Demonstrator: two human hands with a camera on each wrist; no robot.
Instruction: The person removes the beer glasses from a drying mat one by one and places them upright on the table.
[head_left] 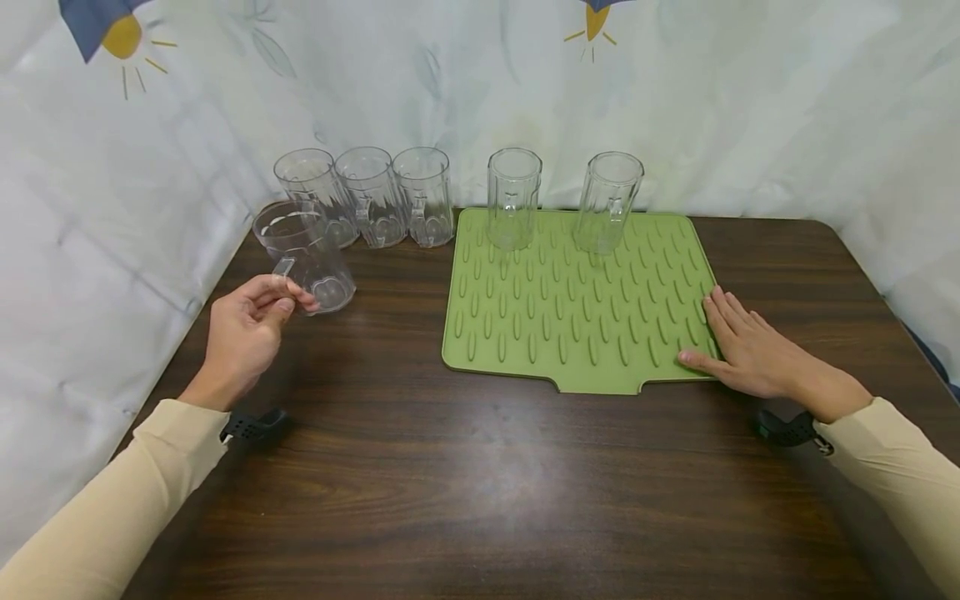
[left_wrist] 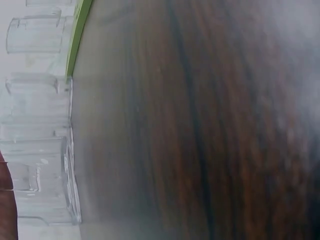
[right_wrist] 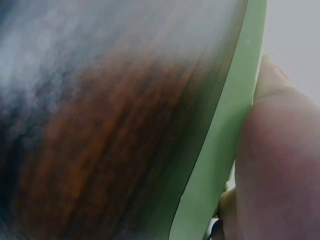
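My left hand (head_left: 243, 333) holds a clear mug (head_left: 330, 283) by its handle, fingers and thumb curled at the handle, over the table's left side. In the left wrist view that mug (left_wrist: 45, 175) shows at the left edge, with part of a finger (left_wrist: 7, 200) beside it. The right hand (head_left: 757, 354) lies spread on the right edge of a green ribbed drying mat (head_left: 600, 379). In the right wrist view, the thumb (right_wrist: 280, 150) touches the mat's edge (right_wrist: 220, 135).
Three clear mugs, the nearest to the mat being this mug (head_left: 423, 196), stand in a row at the back left. Two more, a left mug (head_left: 513, 200) and a right mug (head_left: 609, 204), stand on the mat's back part. A patterned white curtain (head_left: 375, 75) hangs behind the dark wooden table (head_left: 420, 483).
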